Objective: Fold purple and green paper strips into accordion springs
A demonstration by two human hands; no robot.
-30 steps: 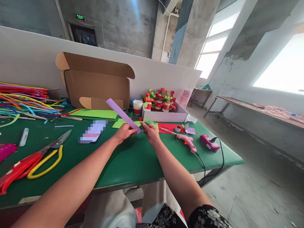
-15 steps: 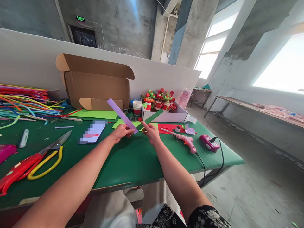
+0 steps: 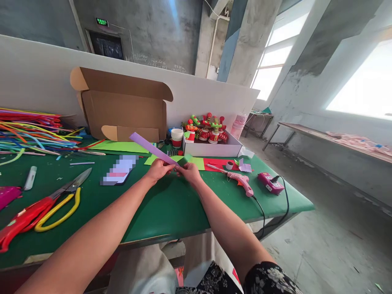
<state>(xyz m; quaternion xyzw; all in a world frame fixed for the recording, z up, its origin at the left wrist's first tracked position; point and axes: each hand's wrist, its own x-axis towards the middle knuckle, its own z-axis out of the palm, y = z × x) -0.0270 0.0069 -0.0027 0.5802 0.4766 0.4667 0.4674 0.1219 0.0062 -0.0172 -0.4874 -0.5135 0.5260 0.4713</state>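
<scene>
A purple paper strip [image 3: 150, 148] slants up and left from my left hand [image 3: 158, 171], which pinches it near its lower end. My right hand [image 3: 191, 172] closes on the place where the strips meet, beside the left fingertips. Just above the right fingers shows a short part of a green paper strip [image 3: 185, 159]; the rest of it is hidden or foreshortened. Both hands are raised over the green tabletop [image 3: 171, 208]. Exactly how the strips overlap is covered by my fingers.
Behind the hands stand paper cups [image 3: 177, 138] and a white box [image 3: 211, 150] of red and green figures. To the right lie a pink glue gun [image 3: 241, 182] and a corded pink block [image 3: 271, 183]. Scissors [image 3: 52, 204], a phone [image 3: 119, 169] and pipe cleaners [image 3: 33, 132] are leftward.
The green strip, stretched out up and right before, now shows only a short piece by my right fingers. My hands have come closer together, and the purple strip leans lower to the left.
</scene>
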